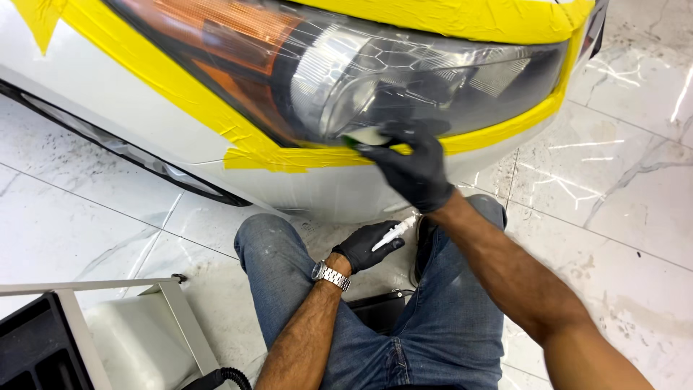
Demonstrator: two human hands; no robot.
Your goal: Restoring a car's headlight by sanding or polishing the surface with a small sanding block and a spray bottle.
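— Right hand?

— My right hand [415, 170], black glove, is up at the headlight [404, 72]. Fingers [399, 136] are curled shut on a small pad [364, 136] — pale face, green edge — pressed to the lens at its lower rim, just above the tape [238, 133].

— Tape where?

— Yellow, all round the headlight, on the white bumper [144, 115] below and along the top edge too.

— Left hand?

— My left hand [367, 245], also gloved, rests low over my left knee, well apart from the lamp. Fingers [388, 249] closed round a thin white tube [395, 232], its tip pointing up and right. Could be a pen or a small bottle — cannot tell. Metal watch [331, 275] on that wrist.

— Rest of the scene?

— I'm in jeans [447, 318], low, facing the car. Floor [621, 180] is glossy white marble tile, speckled with dirt. A white cart [144, 332] with a black tray [32, 347] sits at lower left, a coiled black cord [224, 377] by its foot.
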